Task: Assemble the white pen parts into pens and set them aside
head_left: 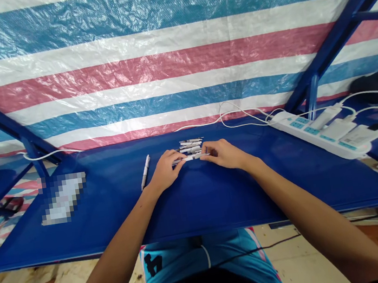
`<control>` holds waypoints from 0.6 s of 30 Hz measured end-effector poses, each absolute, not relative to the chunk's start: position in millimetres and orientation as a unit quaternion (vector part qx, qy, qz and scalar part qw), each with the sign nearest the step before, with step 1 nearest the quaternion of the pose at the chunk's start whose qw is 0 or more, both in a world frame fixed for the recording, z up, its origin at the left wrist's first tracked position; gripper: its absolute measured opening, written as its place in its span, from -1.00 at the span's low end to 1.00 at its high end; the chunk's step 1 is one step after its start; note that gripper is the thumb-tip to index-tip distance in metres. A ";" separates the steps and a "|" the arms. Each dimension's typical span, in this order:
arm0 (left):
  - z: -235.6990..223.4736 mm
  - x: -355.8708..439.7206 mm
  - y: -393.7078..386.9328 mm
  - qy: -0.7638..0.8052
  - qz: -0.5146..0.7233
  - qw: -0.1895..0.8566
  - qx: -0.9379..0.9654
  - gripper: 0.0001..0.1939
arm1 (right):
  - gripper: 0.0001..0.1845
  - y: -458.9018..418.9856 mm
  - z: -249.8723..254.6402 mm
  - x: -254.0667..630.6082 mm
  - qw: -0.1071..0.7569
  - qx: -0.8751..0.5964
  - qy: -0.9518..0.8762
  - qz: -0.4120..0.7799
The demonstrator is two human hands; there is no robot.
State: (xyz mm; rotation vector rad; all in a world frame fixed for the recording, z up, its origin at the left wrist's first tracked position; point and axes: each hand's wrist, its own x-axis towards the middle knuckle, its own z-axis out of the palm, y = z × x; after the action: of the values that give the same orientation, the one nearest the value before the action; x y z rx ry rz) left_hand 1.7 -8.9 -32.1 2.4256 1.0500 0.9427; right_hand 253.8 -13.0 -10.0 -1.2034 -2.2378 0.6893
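Note:
My left hand (165, 169) and my right hand (222, 154) meet near the middle of a blue table top (205, 205). Between their fingers a white pen (187, 158) lies level, held at both ends, with part of it hidden by the fingers. Just beyond the hands, several white pens or pen parts (190, 146) lie side by side in a small group. A single white pen (145, 172) rests on the table to the left of my left hand, tilted with its tip towards me.
A white power strip (315, 135) with plugged-in white adapters lies at the right, and white cables (242, 117) run along the table's back edge. A pixelated rectangle (64, 198) covers something at the left. Blue metal frame bars and a striped tarpaulin (165, 70) stand behind.

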 end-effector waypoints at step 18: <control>-30.0 2.2 -9.9 0.374 0.323 0.174 0.852 -0.79 | -0.62 -15.4 -7.0 251.2 0.225 -0.449 -0.825 0.260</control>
State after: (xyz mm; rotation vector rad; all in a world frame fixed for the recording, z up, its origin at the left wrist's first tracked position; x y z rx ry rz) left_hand 2.2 -9.9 -30.0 2.4141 1.0613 0.9153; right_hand 251.2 -15.4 -7.0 -1.2374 -2.2746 0.7169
